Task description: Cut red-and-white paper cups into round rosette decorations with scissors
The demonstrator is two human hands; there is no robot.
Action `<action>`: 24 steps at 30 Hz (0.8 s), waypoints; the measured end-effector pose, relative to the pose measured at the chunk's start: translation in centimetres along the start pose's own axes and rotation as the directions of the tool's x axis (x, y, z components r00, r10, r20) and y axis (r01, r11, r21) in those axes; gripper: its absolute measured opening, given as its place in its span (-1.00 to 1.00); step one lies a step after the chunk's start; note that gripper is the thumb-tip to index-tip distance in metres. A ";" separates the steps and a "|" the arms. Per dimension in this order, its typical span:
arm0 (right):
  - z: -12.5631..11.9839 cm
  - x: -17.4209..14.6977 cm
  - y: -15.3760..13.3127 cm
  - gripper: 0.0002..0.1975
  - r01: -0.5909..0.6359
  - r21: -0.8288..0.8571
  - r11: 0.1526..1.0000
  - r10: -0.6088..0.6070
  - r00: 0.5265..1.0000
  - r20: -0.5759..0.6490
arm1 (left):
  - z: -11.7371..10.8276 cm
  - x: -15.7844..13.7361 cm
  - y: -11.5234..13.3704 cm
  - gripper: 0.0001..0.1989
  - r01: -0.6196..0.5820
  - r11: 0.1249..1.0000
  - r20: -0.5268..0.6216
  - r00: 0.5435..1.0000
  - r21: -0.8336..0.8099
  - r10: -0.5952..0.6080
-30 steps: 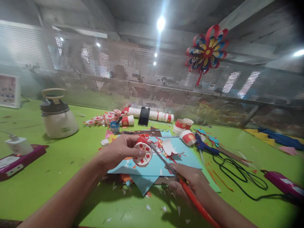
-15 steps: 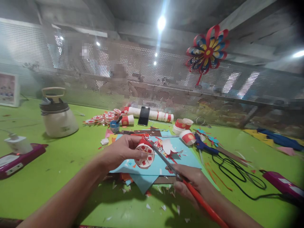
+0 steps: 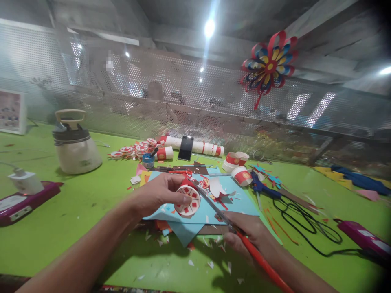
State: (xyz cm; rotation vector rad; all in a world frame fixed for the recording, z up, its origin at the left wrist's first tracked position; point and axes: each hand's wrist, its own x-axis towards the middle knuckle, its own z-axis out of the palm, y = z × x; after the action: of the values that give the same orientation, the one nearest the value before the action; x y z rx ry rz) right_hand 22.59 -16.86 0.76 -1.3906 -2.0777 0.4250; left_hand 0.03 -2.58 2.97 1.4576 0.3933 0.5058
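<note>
Compared with one second earlier, the patterned paper cup (image 3: pixel 187 207) sits slightly farther right. The fingers of the left hand (image 3: pixel 163 192) pinch it, thumb across its round white face; those of the right hand (image 3: pixel 244 228) wrap the red-handled scissors (image 3: pixel 214 205), whose tips lie at the cup's red wall; how far the blades part is unclear. The step in hand appears to be cutting that wall; the next move probably calls for a steady pinch and the thumb clear of the blades. Beneath lies light-blue paper (image 3: pixel 241 206); beyond, on the green tabletop (image 3: pixel 45 244), stand further cups (image 3: pixel 242 177).
</note>
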 end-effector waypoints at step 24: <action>-1.5 -2.1 0.6 -0.60 0.003 -0.252 0.968 0.010 0.999 0.050 | 0.2 0.5 0.1 -0.85 0.133 0.981 0.076 0.986 0.144 -0.145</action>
State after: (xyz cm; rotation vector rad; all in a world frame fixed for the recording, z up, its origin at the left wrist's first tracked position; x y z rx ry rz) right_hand 24.56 -18.64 0.95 -1.5413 -2.2320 0.2030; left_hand 0.56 -2.46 3.11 1.5672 0.4652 0.3067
